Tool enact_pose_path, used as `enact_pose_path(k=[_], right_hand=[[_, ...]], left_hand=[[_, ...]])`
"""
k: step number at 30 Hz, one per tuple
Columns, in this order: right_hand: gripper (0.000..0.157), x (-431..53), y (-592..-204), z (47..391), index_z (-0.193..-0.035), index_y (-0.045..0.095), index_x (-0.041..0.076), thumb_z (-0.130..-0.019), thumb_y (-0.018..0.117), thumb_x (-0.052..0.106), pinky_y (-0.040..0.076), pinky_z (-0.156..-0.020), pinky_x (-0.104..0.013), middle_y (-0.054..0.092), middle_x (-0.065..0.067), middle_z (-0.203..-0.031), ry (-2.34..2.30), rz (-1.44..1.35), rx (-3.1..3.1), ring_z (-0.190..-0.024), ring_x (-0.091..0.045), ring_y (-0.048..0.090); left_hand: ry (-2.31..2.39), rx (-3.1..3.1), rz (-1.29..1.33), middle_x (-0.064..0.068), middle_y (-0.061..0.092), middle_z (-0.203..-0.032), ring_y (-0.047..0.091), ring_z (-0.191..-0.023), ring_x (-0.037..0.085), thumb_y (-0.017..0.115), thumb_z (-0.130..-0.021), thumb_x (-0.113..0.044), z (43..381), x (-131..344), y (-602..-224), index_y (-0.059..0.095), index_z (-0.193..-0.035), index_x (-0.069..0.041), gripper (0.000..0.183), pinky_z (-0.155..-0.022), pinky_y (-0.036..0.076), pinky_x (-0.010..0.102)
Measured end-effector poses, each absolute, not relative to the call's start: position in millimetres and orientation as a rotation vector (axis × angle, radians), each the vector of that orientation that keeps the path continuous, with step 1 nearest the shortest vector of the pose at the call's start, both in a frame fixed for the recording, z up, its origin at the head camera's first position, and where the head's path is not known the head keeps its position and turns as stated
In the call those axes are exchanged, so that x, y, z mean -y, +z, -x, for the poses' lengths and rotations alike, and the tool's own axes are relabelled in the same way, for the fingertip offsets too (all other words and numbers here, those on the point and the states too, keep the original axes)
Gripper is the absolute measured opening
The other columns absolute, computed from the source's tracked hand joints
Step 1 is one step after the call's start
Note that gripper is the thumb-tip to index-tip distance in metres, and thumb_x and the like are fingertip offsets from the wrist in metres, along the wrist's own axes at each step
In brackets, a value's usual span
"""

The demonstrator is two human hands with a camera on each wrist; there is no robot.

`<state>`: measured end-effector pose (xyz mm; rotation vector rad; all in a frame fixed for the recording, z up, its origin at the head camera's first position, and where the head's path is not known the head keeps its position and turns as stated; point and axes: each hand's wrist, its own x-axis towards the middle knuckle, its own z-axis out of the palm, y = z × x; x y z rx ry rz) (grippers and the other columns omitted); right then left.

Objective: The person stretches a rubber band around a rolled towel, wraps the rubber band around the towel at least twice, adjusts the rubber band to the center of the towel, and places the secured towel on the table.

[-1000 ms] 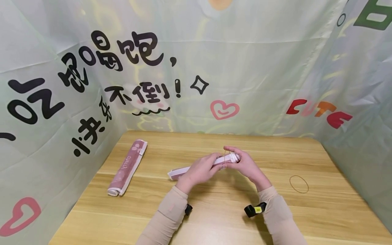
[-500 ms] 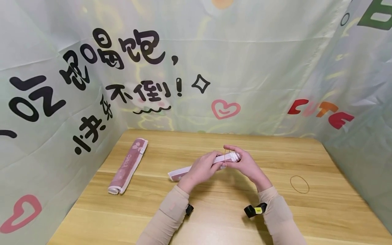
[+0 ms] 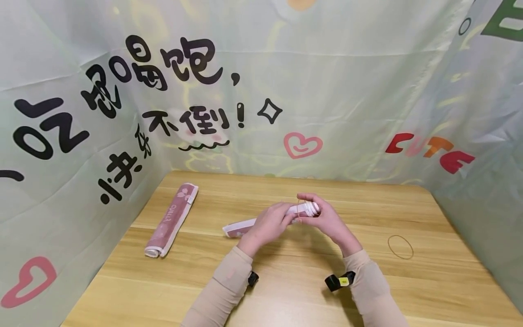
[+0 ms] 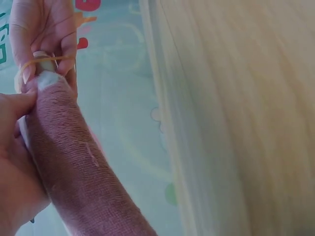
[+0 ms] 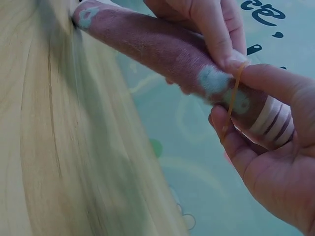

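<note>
My left hand (image 3: 267,225) grips a rolled pink towel (image 5: 142,44) with white edging, its thumb along the roll near the right end. The towel slants above the table, its far left end low over the wood. At the right end, my right hand (image 3: 328,222) holds a thin orange rubber band (image 5: 235,98) stretched between thumb and fingers. The band loops around the roll, a little in from the striped spiral end, which sits inside the right palm. In the left wrist view the band (image 4: 47,60) crosses the right fingers beside the towel's tip.
A second rolled pink towel (image 3: 171,220) with a printed word lies at the left of the wooden table (image 3: 286,281). Another rubber band (image 3: 400,246) lies flat at the right. Printed fabric curtains (image 3: 347,91) stand behind and at both sides.
The right hand and the stretched band have shifted slightly left along the towel, toward the left hand. The left hand keeps its grip. The head view has turned a little.
</note>
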<state>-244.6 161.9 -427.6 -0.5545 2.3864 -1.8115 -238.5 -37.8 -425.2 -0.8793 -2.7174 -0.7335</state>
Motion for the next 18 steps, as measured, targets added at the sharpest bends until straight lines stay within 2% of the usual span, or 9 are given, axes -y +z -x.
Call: enact_pose_path(k=[5, 9, 11, 14, 18], right_hand=[[0.062, -161.3, -428.5, 244.3, -0.137, 0.045, 0.004, -0.082, 0.075, 0.002, 0.055, -0.082, -0.022, 0.055, -0.009, -0.125, -1.911, 0.581, -2.255, -0.101, -0.008, 0.06], [0.066, -159.5, -430.1, 244.8, -0.139, 0.04, 0.004, -0.083, 0.074, 0.003, 0.055, -0.087, -0.026, 0.057, 0.002, -0.121, -1.935, 0.58, -2.165, -0.107, -0.01, 0.061], [0.068, -159.3, -431.0, 244.8, -0.142, 0.037, 0.005, -0.084, 0.073, 0.003, 0.055, -0.088, -0.032, 0.057, -0.001, -0.126, -1.945, 0.557, -2.133, -0.109, -0.015, 0.062], [0.066, -159.4, -432.5, 245.0, -0.144, 0.035, 0.005, -0.087, 0.068, 0.003, 0.058, -0.081, -0.037, 0.054, -0.014, -0.133, -1.93, 0.504, -2.103, -0.106, -0.021, 0.066], [0.055, -159.2, -436.7, 246.5, -0.137, 0.04, -0.001, -0.089, 0.065, 0.004, 0.059, -0.069, -0.035, 0.049, -0.029, -0.135, -1.87, 0.468, -2.059, -0.096, -0.021, 0.069]], left_hand=[[-0.889, 2.595, 0.857, 0.006, 0.068, -0.116, 0.065, -0.099, 0.016, 0.051, -0.101, -0.025, 238.0, 39.4, -424.3, 0.059, -0.129, -0.011, 0.032, -0.085, 0.055, 0.034], [-0.999, 2.505, 0.821, 0.009, 0.067, -0.119, 0.065, -0.105, 0.018, 0.054, -0.1, -0.021, 238.9, 40.1, -424.7, 0.06, -0.127, -0.008, 0.031, -0.089, 0.055, 0.035], [-1.062, 2.464, 0.786, 0.01, 0.067, -0.116, 0.065, -0.101, 0.019, 0.056, -0.099, -0.019, 238.9, 40.6, -425.1, 0.06, -0.125, -0.007, 0.029, -0.086, 0.055, 0.035], [-1.153, 2.404, 0.736, 0.01, 0.067, -0.113, 0.065, -0.097, 0.02, 0.058, -0.097, -0.016, 239.6, 41.3, -425.3, 0.06, -0.123, -0.006, 0.028, -0.084, 0.055, 0.035], [-1.237, 2.341, 0.696, 0.011, 0.067, -0.114, 0.065, -0.097, 0.021, 0.06, -0.096, -0.015, 241.8, 43.1, -424.5, 0.056, -0.125, -0.008, 0.03, -0.083, 0.055, 0.034]])
